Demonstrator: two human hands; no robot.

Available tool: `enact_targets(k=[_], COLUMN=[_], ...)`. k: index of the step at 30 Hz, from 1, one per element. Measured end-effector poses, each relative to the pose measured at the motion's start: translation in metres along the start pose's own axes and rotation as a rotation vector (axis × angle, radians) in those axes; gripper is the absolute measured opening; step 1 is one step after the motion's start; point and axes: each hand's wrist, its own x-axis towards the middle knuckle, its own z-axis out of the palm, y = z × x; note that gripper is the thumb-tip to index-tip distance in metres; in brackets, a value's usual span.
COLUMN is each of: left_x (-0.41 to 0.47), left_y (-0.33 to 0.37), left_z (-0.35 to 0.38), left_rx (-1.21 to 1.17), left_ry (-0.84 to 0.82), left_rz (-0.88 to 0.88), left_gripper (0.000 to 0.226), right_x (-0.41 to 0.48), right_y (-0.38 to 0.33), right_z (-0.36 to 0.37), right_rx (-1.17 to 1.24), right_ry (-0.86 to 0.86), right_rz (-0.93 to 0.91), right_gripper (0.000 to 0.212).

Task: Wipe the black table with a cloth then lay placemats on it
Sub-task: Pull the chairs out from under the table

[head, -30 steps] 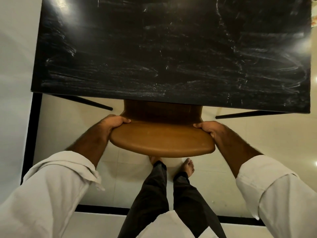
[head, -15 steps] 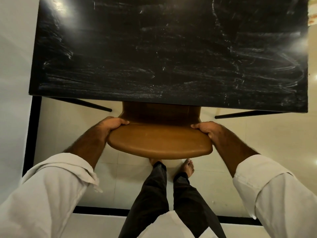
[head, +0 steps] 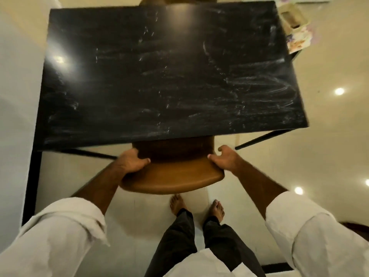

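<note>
The black table point(head: 159, 76) fills the upper half of the head view, its glossy top covered in pale smear streaks and bare of objects. A brown chair point(head: 171, 174) stands tucked under its near edge. My left hand point(head: 131, 161) grips the left end of the chair's curved backrest. My right hand point(head: 226, 158) grips the right end, thumb raised. No cloth or placemat shows on the table.
A second brown chair point(head: 175, 0) peeks over the far edge. A small side stand with patterned items point(head: 295, 29) sits at the far right corner. A pale wall runs along the left. My bare feet point(head: 196, 206) stand on the glossy cream floor.
The camera has pulled back and tilted, so the whole tabletop and far side now show. Both hands still hold the chair backrest; my feet have spread apart.
</note>
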Motion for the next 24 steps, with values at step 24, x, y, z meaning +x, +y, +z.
enact_targets(k=[24], left_x=[-0.206], left_y=[0.431], left_z=[0.271], left_rx=[0.910], left_ry=[0.374], left_rz=[1.239], left_gripper=[0.114], right_x=[-0.171], right_y=[0.325], right_z=[-0.251], right_rx=[-0.209], right_ry=[1.022], right_rz=[0.085], right_gripper=[0.106])
